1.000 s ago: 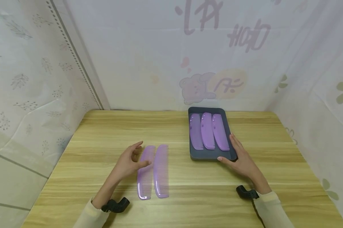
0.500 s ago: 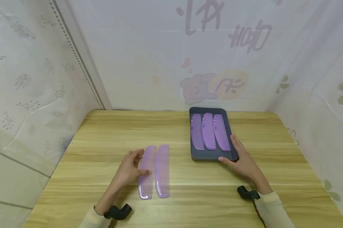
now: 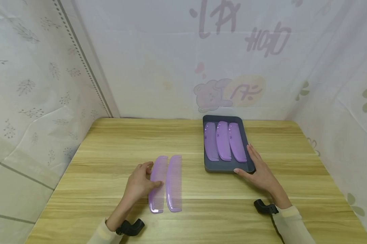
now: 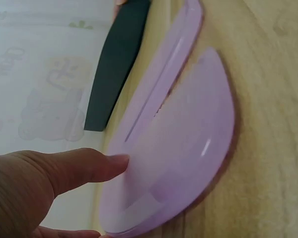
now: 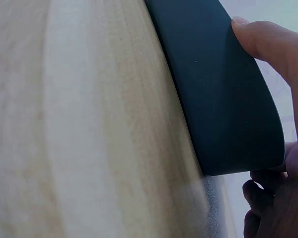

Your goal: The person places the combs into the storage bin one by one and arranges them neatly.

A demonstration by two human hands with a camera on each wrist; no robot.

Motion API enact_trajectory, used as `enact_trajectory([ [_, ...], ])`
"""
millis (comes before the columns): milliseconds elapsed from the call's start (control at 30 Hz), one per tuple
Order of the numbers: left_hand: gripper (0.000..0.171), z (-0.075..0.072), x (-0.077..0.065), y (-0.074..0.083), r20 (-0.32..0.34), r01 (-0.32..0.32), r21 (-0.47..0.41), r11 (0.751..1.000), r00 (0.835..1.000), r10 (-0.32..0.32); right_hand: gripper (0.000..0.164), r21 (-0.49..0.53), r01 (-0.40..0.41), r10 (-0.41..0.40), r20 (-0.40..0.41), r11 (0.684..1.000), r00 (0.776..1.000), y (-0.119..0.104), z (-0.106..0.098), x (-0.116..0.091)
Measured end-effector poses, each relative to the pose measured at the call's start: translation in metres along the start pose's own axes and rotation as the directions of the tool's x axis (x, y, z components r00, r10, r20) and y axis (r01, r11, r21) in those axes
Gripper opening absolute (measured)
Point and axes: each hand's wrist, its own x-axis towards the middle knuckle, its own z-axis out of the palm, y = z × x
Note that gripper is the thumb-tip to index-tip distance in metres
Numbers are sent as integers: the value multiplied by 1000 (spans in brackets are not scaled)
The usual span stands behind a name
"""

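Two translucent purple combs lie side by side on the table left of centre. My left hand (image 3: pixel 139 183) is at the left comb (image 3: pixel 156 196), thumb across its toothed side and fingers at its curved back. In the left wrist view the thumb tip meets the edge of that comb (image 4: pixel 203 124); the other fingers are mostly hidden. Just right of it lies the second comb (image 3: pixel 172 183), untouched. My right hand (image 3: pixel 261 171) holds the near right corner of a dark grey tray (image 3: pixel 218 166), thumb on the near rim, fingers along the right side.
Inside the tray, a left comb (image 3: pixel 210 142), a middle comb (image 3: pixel 223 140) and a right comb (image 3: pixel 237 142) lie in a row. The wooden table (image 3: pixel 201 217) ends at a printed cloth (image 3: pixel 159 67) behind. Black wrist mounts (image 3: pixel 130 227) sit on both arms.
My left hand has come down onto the left comb, its fingers drawing in to the curved back. The right hand stays on the tray, and the combs have not shifted on the table.
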Motion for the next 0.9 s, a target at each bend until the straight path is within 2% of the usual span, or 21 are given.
enact_trajectory([
  [200, 83, 1, 0, 2, -8, 4, 5, 1000, 1000, -4, 113, 5, -2, 2, 2, 1000, 1000, 0, 0, 0],
  [567, 88, -4, 3, 3, 5, -2, -10, 1000, 1000, 2, 114, 4, -3, 3, 1, 1000, 1000, 0, 0, 0],
  [733, 81, -8, 6, -4, 60, 23, -132, 991, 998, -15, 114, 6, -8, 8, 4, 1000, 1000, 0, -1, 0],
  [900, 68, -14, 8, -10, 122, 19, -311, 950, 992, 21, 113, 10, -7, 7, 2, 1000, 1000, -2, -1, -1],
])
